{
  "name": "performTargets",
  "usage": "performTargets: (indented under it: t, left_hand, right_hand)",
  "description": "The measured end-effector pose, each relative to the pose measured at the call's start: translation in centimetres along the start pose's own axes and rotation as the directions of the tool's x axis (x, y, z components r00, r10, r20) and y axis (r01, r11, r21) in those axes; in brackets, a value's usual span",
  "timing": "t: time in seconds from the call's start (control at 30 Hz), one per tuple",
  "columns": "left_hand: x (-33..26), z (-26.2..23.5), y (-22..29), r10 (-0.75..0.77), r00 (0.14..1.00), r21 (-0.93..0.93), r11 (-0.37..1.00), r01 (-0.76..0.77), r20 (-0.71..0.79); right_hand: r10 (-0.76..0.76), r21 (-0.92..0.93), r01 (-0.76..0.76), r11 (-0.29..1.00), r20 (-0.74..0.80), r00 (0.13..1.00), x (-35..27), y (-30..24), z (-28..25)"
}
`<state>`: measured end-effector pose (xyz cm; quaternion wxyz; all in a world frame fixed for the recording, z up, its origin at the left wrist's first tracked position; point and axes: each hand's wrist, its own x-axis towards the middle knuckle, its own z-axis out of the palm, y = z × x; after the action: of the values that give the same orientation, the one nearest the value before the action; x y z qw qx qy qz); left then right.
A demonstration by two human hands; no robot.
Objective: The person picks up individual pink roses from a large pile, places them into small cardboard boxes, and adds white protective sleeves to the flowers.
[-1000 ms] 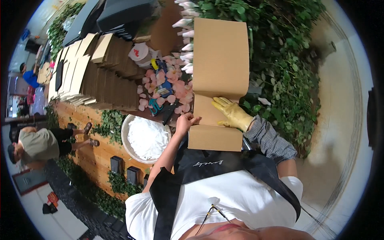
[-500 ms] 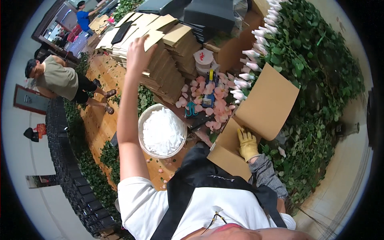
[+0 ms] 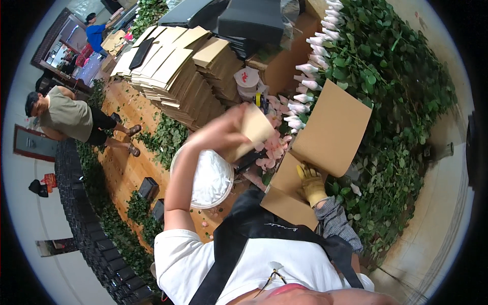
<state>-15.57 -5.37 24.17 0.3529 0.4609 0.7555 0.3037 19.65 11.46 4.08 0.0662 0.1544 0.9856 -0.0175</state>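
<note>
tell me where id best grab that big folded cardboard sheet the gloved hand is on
Probably at the crease of the large cardboard sheet, coming from below, as the gloved right hand does. The sheet bends there, one panel rising against the greenery, one dropping toward the apron. The bare left hand, holding a small cardboard piece, could steady the free upper edge.

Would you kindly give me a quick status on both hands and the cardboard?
Left hand bare, gripping small cardboard piece above white bucket. Right hand gloved, on large folded cardboard sheet. Stacked flat cartons beyond; path unobstructed.
</note>
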Motion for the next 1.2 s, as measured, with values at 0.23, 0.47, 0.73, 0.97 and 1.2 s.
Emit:
performTargets:
  t: [0.23,0.47,0.73,0.97,1.2]
  left_hand:
    - [6.6,23.2,-11.8,-0.168,0.941,-0.197,0.953,0.232,0.295]
    - [6.9,26.8,-8.0,-0.046,0.999,-0.009,0.999,0.046,0.004]
    - [7.0,23.3,-3.9,0.025,0.888,-0.198,0.977,0.075,0.46]
    - [5.8,24.6,-0.2,0.076,0.786,0.324,0.883,-0.339,0.613]
    - [5.4,25.5,1.6,-0.052,0.788,0.36,0.907,-0.221,0.614]
  right_hand:
    - [-0.132,0.132,0.109,0.985,0.187,0.973,3.2,-0.5,-2.4]
    - [0.102,0.537,-0.294,0.791,0.357,0.928,2.3,3.4,-4.8]
    - [0.114,0.167,-0.207,0.964,0.444,0.889,3.7,-1.2,-2.6]
    - [0.209,0.877,-0.167,0.45,0.078,0.975,-2.5,3.9,-4.0]
    - [0.822,0.383,-0.728,0.569,-0.263,0.504,-17.7,5.9,4.2]
